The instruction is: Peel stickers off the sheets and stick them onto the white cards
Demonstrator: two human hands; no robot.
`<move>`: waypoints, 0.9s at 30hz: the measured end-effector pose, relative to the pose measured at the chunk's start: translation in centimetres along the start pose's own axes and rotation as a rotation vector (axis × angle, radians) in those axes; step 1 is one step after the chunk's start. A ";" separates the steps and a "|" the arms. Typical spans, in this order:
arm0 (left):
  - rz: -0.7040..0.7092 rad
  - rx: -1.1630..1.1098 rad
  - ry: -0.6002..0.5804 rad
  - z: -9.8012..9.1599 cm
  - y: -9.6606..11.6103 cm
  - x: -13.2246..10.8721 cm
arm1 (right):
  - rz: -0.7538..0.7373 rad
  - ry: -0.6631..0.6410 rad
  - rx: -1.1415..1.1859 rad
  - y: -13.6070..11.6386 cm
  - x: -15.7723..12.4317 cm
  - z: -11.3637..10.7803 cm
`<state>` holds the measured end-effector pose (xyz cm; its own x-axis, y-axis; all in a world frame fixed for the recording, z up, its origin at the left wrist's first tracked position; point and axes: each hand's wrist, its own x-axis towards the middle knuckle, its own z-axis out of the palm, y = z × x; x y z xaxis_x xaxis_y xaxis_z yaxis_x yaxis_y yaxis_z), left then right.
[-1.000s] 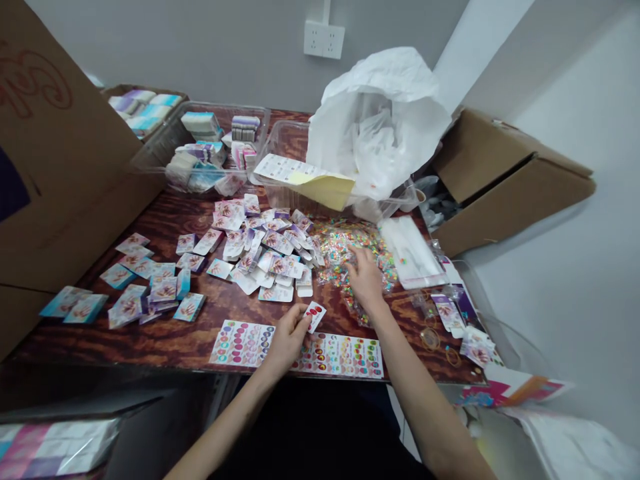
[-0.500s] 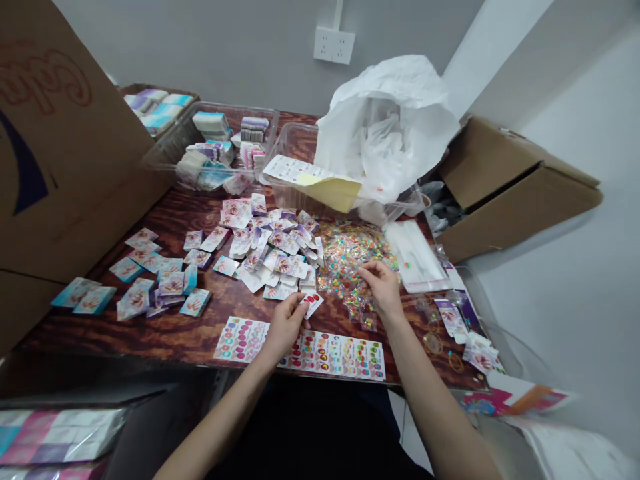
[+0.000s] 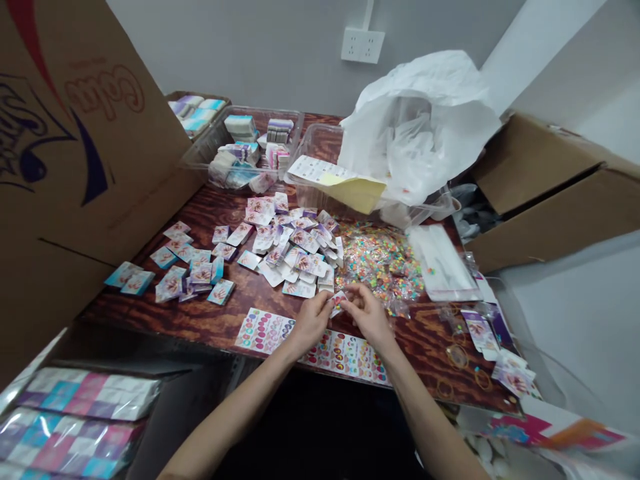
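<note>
My left hand is closed on a small white card with red printed ovals. At the card's right side, my right hand pinches what looks like a small clear sachet of coloured bits against it, mostly hidden by the fingers. Under my wrists lies a row of sticker sheets printed with colourful ovals, along the table's front edge. Just beyond my right hand spreads a heap of sachets holding bright beads or bits. Small printed cartons lie piled beyond my left hand.
More blue and purple cartons lie to the left, beside a big cardboard box. Clear tubs stand at the back, one with a white bag. Clear plastic sleeves and rubber bands lie on the right.
My right hand has moved left from the sachet heap to the card. My left hand has kept its hold on the card. The view has swung left.
</note>
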<state>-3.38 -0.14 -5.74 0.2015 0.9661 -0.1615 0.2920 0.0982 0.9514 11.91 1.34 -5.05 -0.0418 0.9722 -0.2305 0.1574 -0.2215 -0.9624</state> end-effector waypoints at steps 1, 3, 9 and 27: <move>0.041 0.080 -0.026 -0.5 0.2 -0.2 | 0.050 -0.074 0.012 0.0 0.0 -0.3; 0.181 0.290 -0.010 -1.7 0.7 -0.3 | 0.117 -0.157 0.041 -0.2 0.1 -1.1; 0.463 0.928 0.370 -5.8 0.4 3.4 | 0.062 -0.119 0.176 -1.0 0.4 -1.5; 0.000 -0.050 -0.185 -6.6 1.6 -1.1 | -0.155 -0.226 -0.087 -4.2 0.4 -3.3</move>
<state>-9.32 0.52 -2.25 0.3711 0.9062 -0.2026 0.2458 0.1145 0.9625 14.53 2.95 -0.63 -0.2889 0.9501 -0.1175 0.2161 -0.0548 -0.9748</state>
